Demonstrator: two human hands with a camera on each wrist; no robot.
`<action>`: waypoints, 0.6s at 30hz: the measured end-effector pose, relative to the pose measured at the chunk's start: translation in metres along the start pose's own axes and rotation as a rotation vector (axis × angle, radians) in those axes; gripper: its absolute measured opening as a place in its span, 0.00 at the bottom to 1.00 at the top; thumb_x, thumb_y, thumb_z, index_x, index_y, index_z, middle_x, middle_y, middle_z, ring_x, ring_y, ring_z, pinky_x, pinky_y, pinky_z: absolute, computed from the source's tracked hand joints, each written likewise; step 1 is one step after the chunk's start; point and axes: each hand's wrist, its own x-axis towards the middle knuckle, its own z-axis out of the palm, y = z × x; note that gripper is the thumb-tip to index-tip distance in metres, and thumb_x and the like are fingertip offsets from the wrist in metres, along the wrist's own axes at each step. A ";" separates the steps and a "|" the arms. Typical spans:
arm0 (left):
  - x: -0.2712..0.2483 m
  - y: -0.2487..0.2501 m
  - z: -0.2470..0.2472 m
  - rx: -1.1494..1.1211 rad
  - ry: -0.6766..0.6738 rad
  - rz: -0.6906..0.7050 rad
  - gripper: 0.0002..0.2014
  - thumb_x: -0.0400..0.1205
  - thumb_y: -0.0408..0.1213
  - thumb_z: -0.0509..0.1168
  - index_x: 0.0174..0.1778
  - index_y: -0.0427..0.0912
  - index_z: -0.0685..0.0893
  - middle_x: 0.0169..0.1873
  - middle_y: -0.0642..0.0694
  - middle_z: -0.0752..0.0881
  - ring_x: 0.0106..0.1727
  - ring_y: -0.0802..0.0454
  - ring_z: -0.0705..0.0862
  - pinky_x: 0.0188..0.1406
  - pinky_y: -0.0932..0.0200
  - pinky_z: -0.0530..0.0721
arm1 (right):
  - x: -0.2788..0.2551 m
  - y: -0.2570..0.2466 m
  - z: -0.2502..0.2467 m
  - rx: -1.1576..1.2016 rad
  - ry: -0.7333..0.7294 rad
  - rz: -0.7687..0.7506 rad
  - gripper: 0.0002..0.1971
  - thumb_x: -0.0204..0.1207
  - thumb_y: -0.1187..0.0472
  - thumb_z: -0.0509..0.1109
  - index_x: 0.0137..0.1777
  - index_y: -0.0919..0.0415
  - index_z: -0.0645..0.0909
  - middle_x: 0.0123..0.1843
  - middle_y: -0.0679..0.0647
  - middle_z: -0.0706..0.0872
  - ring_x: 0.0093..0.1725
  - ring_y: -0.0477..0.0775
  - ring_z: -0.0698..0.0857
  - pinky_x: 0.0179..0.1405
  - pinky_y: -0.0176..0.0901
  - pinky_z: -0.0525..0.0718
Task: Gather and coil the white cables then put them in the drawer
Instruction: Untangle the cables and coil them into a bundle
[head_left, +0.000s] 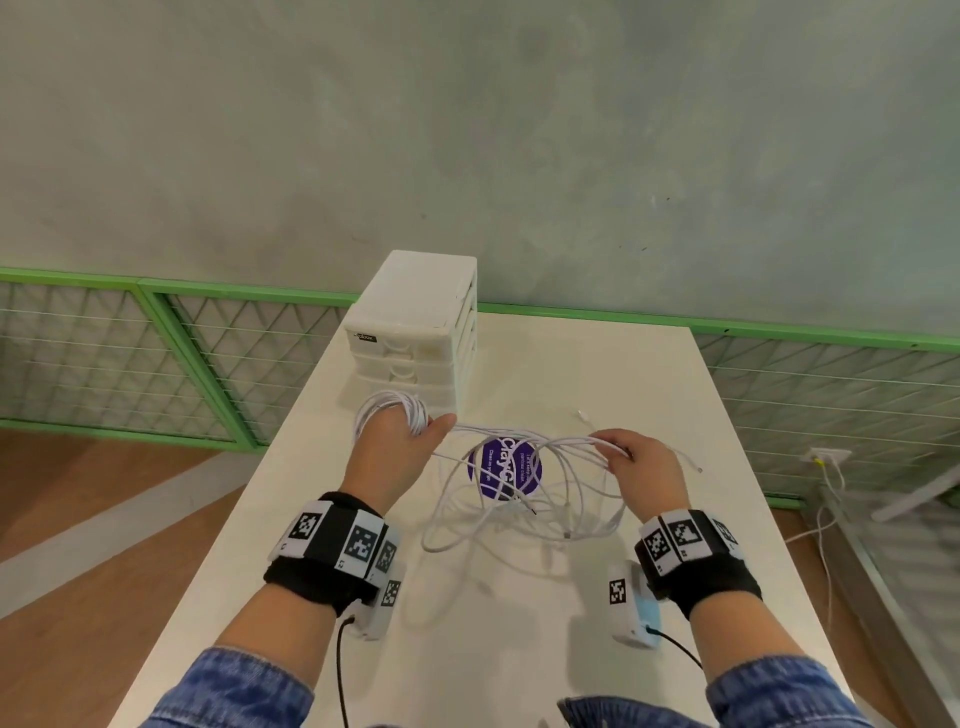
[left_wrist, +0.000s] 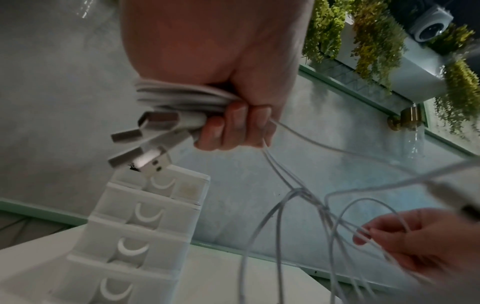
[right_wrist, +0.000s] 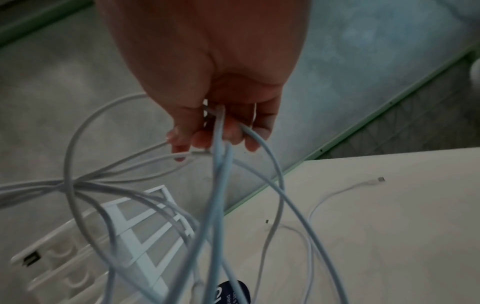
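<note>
My left hand (head_left: 400, 441) grips a coiled bundle of white cables (head_left: 389, 410) above the table, just in front of the white drawer unit (head_left: 415, 327). In the left wrist view the fingers (left_wrist: 233, 127) curl round the coil (left_wrist: 182, 98), and USB plugs (left_wrist: 145, 148) stick out. Loose strands (head_left: 519, 467) run from it to my right hand (head_left: 639, 462), which pinches several of them. The right wrist view shows those fingers (right_wrist: 223, 131) curled on hanging loops (right_wrist: 218, 185). More loops (head_left: 519, 525) droop to the table. All drawers appear closed.
The white table (head_left: 519, 649) carries a round purple sticker (head_left: 506, 467) under the cables. Cable ends (head_left: 691, 462) lie to the right, and one shows on the table in the right wrist view (right_wrist: 350, 189). A green mesh fence (head_left: 156, 358) runs behind the table.
</note>
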 end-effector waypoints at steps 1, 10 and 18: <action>-0.001 0.001 0.002 -0.021 -0.010 -0.010 0.26 0.79 0.47 0.68 0.34 0.22 0.79 0.31 0.25 0.82 0.36 0.32 0.84 0.39 0.39 0.81 | -0.001 -0.002 0.000 -0.031 -0.034 0.008 0.10 0.75 0.62 0.67 0.50 0.48 0.86 0.50 0.52 0.89 0.52 0.54 0.86 0.53 0.43 0.80; -0.008 0.026 0.017 -0.154 -0.144 -0.021 0.24 0.81 0.47 0.67 0.38 0.23 0.82 0.27 0.38 0.80 0.29 0.49 0.79 0.34 0.53 0.79 | -0.016 -0.061 0.018 -0.056 -0.340 -0.354 0.22 0.71 0.44 0.72 0.65 0.41 0.76 0.63 0.45 0.77 0.62 0.42 0.76 0.65 0.38 0.72; -0.001 0.013 0.004 -0.184 -0.052 -0.006 0.27 0.79 0.51 0.67 0.35 0.24 0.80 0.26 0.31 0.78 0.27 0.44 0.75 0.34 0.48 0.78 | -0.023 -0.011 0.037 -0.120 -0.362 -0.113 0.12 0.77 0.50 0.67 0.58 0.50 0.83 0.38 0.45 0.85 0.40 0.49 0.83 0.41 0.37 0.78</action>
